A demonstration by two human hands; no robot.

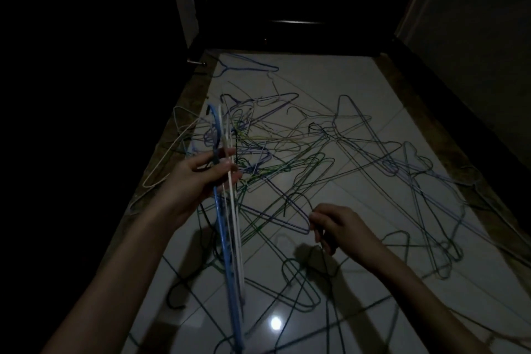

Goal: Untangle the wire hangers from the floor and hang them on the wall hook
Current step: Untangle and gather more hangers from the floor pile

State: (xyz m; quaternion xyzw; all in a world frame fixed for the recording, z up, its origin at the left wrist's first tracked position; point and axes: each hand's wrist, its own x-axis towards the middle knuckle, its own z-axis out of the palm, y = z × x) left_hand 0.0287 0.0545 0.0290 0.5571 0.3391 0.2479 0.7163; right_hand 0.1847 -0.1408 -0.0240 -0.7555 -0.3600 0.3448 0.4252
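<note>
Floor hangers (287, 152) beyond right hand (342, 227)

Dim and grainy, edges lost in black, with one glare spot on the glossy floor (330, 195).

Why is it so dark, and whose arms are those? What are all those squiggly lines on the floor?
The camera sits on a person's head, looking down, so you see their own two arms. The squiggly lines are wire hangers, tangled in a pile on the shiny tiled floor. The left hand holds a bunch of blue and white hangers already picked out. The right hand pinches a wire in the pile. The room is dim; the bright spot is a light's reflection.
</note>
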